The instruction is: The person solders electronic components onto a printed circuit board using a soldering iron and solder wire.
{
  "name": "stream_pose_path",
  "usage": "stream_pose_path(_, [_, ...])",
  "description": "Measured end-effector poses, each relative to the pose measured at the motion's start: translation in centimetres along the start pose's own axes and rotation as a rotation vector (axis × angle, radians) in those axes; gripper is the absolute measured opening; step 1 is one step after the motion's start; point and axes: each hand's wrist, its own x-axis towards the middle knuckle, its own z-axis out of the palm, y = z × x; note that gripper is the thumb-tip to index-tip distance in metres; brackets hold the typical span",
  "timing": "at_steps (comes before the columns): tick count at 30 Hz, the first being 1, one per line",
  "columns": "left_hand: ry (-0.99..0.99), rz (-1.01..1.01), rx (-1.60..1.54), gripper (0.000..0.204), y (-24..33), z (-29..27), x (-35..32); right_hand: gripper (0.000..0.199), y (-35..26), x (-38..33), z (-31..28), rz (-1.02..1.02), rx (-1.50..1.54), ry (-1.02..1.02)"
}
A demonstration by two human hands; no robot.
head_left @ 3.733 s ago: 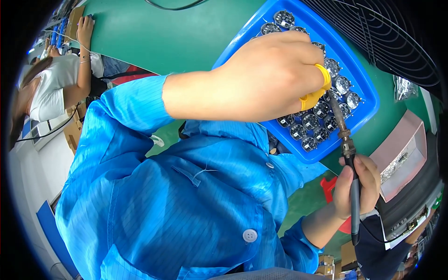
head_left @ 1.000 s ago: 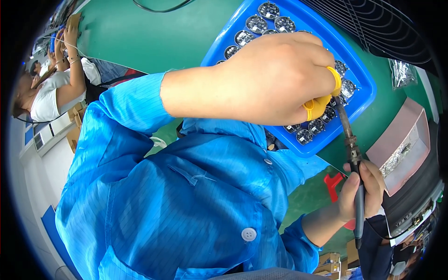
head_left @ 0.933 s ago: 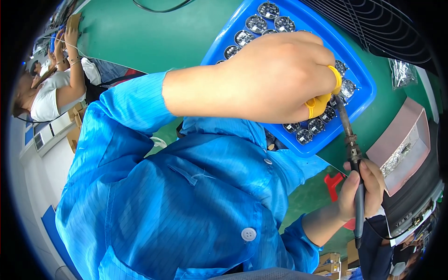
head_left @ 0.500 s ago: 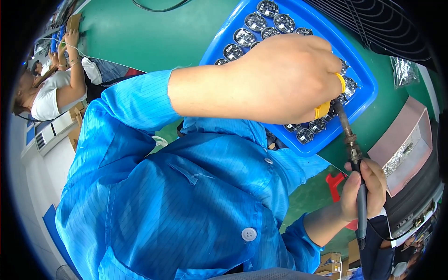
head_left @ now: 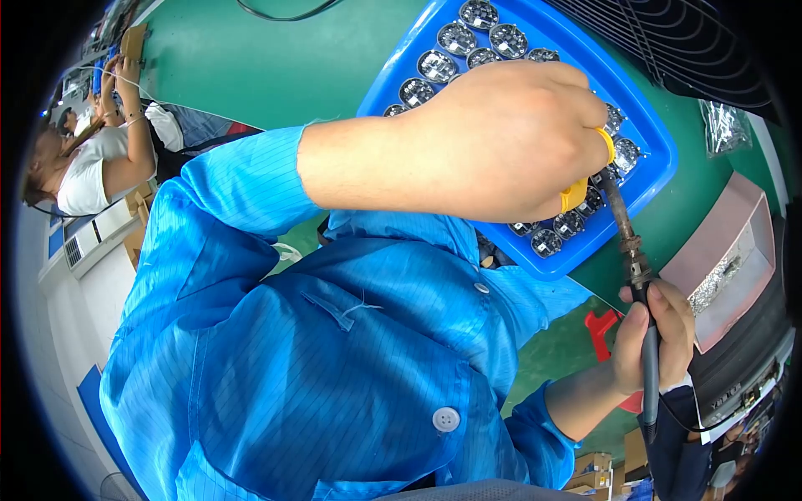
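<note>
My left hand (head_left: pixel 510 142) is closed above a blue plastic tray (head_left: pixel 660 163), knuckles up, with yellow covers (head_left: pixel 574 195) on its fingers. Its fingertips are hidden, so whatever they hold cannot be made out. Several small round circuit boards (head_left: pixel 457 38) in dark cups lie in rows in the tray, some covered by this hand. A soldering iron (head_left: pixel 651 359) is gripped in my right hand (head_left: pixel 675 330), at the tray's right side. Its metal shaft points up and left, the tip end beside the left hand's fingers. Exactly what the tip touches is unclear.
A black wire fan guard (head_left: pixel 681 46) stands at the upper right. Below it are a clear bag of small parts (head_left: pixel 725 129) and an open pinkish box (head_left: pixel 710 250) with silvery bits inside. The tray rests on a green table (head_left: pixel 251 67). Another person (head_left: pixel 96 171) works at the left.
The soldering iron and my right hand have shifted slightly right and down. My left hand has edged slightly left; it remains closed over the tray.
</note>
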Motion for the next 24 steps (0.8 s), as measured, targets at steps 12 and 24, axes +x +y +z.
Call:
stream_pose_path(12, [0.02,-0.001,-0.004,0.012,-0.2,0.0,-0.1,0.022,0.0,0.1,0.3,-0.004,0.02,0.003])
stream_pose_path(24, [0.111,-0.037,-0.09,0.02,0.3,-1.3,-1.8,0.032,-1.1,-2.1,-2.2,-0.019,0.04,0.095])
